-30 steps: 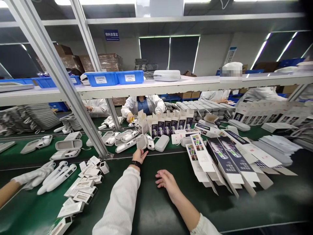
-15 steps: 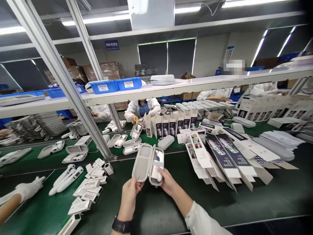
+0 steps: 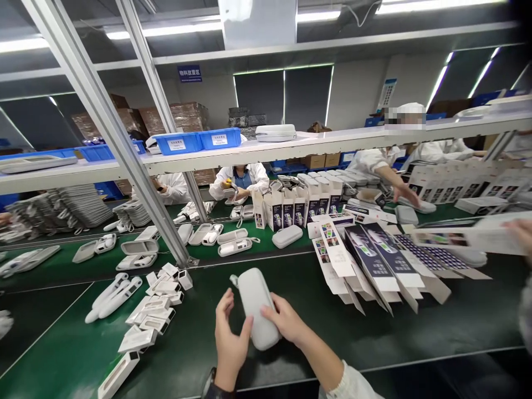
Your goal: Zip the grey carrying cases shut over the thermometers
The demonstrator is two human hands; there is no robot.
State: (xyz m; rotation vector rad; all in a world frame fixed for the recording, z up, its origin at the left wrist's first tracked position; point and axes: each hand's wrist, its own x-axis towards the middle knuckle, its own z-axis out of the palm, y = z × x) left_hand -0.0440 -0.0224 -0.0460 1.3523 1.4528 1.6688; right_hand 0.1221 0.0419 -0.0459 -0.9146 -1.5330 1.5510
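Observation:
A closed grey oblong case (image 3: 256, 306) is held over the green belt (image 3: 374, 332) in front of me. My left hand (image 3: 228, 341) cups its left side with the thumb against the case and the fingers raised. My right hand (image 3: 286, 322) grips the case's right side, fingers laid across it. Several open cases with white thermometers (image 3: 233, 245) lie on the belt beyond. A second closed case (image 3: 287, 236) lies near a row of upright printed boxes (image 3: 291, 209).
Flat printed cartons (image 3: 374, 260) fan out to my right. Small white boxes (image 3: 153, 310) and white thermometers (image 3: 112, 291) lie at left. A slanted metal post (image 3: 124, 149) crosses the left. Workers in white sit opposite; another person's hand (image 3: 519, 233) holds a carton at far right.
The case, open with a thermometer inside half a second ago, is now folded shut between my hands. A second ago my left hand was reaching for it on the far belt.

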